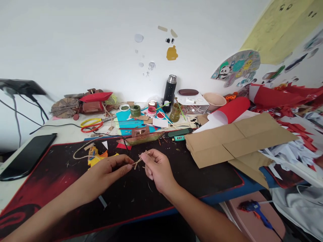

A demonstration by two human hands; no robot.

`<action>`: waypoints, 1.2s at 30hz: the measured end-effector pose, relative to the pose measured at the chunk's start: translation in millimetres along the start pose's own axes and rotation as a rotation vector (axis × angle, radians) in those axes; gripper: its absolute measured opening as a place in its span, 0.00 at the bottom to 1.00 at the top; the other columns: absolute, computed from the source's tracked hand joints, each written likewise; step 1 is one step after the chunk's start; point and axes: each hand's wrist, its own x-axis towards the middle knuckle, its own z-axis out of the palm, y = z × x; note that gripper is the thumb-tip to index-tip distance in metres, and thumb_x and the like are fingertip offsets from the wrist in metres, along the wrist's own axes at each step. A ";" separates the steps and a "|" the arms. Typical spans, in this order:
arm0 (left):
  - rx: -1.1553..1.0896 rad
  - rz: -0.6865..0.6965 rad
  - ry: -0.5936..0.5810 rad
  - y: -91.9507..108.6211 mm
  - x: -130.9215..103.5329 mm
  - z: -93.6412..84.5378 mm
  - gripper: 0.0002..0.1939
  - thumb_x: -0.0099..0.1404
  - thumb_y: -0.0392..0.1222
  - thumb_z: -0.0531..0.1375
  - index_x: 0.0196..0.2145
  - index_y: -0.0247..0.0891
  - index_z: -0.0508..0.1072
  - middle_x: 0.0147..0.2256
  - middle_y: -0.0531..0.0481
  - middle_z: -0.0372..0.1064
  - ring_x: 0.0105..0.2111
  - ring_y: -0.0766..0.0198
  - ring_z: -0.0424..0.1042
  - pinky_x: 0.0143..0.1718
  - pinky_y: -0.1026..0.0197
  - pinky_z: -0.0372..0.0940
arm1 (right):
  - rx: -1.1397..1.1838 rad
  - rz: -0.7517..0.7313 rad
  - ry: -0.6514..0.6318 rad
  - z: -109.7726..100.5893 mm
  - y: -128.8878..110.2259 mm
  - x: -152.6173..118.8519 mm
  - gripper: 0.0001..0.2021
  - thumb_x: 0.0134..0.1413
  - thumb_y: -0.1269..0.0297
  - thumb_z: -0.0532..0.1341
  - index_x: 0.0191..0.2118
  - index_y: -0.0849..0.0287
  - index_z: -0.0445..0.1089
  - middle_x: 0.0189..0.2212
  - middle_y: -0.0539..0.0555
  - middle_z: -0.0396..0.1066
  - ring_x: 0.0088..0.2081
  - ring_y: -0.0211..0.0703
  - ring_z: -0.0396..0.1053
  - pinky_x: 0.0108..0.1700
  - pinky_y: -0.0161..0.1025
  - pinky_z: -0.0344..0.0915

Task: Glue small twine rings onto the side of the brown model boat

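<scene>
Between my two hands, just above the dark mat [202, 181], is a short bit of tan twine [138, 162] with loose frayed ends. My left hand [114, 169] pinches one end between thumb and fingertips. From the other side, my right hand [157, 166] grips it between thumb and curled forefinger. Behind them rests a small model boat [143, 137] with a brown cabin. A yellow tool or toy [94, 159] lies partly hidden behind my left hand, and a longer loop of twine [77, 158] curves beside it.
Red-and-yellow-handled scissors [92, 126], paint jars [135, 111] and a black flask [170, 92] stand or lie toward the wall. Folded cardboard [217, 144] covers the right side. A phone [27, 156] lies left; a blue glue gun [259, 211] rests on a pink surface lower right.
</scene>
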 end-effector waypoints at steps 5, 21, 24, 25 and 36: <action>0.041 -0.024 0.033 -2.0 -2.9 0.5 0.26 0.72 0.67 0.55 0.45 0.46 0.83 0.40 0.50 0.82 0.39 0.54 0.79 0.44 0.56 0.73 | 0.004 0.006 0.013 -0.4 -1.7 -0.3 0.23 0.52 0.44 0.77 0.33 0.57 0.73 0.15 0.38 0.59 0.15 0.28 0.47 0.16 0.31 0.42; 0.133 0.027 0.127 -6.1 -10.1 0.1 0.21 0.74 0.60 0.56 0.44 0.48 0.85 0.41 0.52 0.86 0.39 0.55 0.82 0.41 0.59 0.72 | -0.020 0.012 0.012 -1.4 -2.7 -3.7 0.21 0.54 0.45 0.77 0.33 0.57 0.73 0.15 0.39 0.60 0.15 0.29 0.48 0.16 0.30 0.43; 0.145 0.031 0.124 -7.9 -10.1 -0.3 0.21 0.75 0.60 0.56 0.44 0.47 0.85 0.39 0.53 0.86 0.38 0.56 0.82 0.40 0.60 0.71 | -0.021 0.012 0.010 -1.4 -1.7 -3.8 0.21 0.54 0.45 0.76 0.33 0.57 0.73 0.15 0.39 0.60 0.15 0.29 0.49 0.16 0.30 0.43; 0.146 0.027 0.122 -8.5 -9.8 -0.5 0.22 0.75 0.60 0.56 0.44 0.47 0.85 0.39 0.53 0.85 0.37 0.56 0.82 0.39 0.60 0.71 | -0.024 0.012 0.008 -1.4 -1.5 -4.1 0.21 0.54 0.45 0.76 0.33 0.57 0.73 0.15 0.39 0.60 0.15 0.29 0.48 0.16 0.30 0.43; 0.134 -0.014 0.133 -4.2 -10.8 -2.0 0.23 0.74 0.61 0.56 0.41 0.45 0.85 0.35 0.52 0.84 0.34 0.56 0.79 0.36 0.59 0.69 | -0.059 0.022 0.009 -1.3 -2.2 -5.5 0.21 0.55 0.44 0.76 0.33 0.56 0.72 0.15 0.38 0.58 0.15 0.29 0.49 0.17 0.30 0.44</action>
